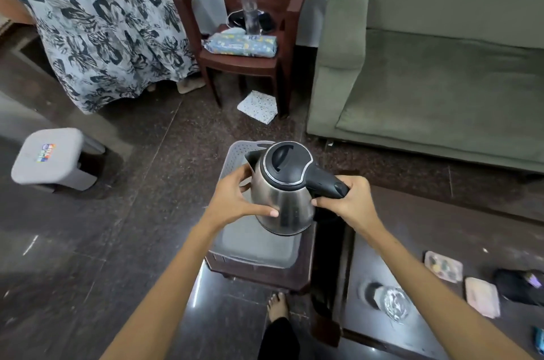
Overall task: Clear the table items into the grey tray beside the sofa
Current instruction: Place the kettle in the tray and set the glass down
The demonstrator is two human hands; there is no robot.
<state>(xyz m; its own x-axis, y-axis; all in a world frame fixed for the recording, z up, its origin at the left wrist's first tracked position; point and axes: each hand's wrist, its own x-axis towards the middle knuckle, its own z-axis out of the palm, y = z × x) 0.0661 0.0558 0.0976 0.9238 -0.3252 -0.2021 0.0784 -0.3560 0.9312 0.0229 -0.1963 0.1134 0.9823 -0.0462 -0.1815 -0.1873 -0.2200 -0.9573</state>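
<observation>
- Your right hand point(350, 203) grips the black handle of the steel kettle point(284, 191); your left hand point(238, 197) cups its body, fingers curled.
- The kettle hangs at frame centre, above the grey tray point(250, 244).
- The tray rests on a dark stool point(265, 274), below the green sofa point(426, 65).
- At lower right, the table point(412, 242) holds a glass point(394, 303) and pink pads point(481, 296).

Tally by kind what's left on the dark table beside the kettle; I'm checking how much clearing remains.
Kettle, over the grey tray, off the table: not counted.
Pink pads or cloths: 2
Clear glass dish: 1
Black pouch: 1
Blue item at the edge, unclear: 1
Total: 5
</observation>
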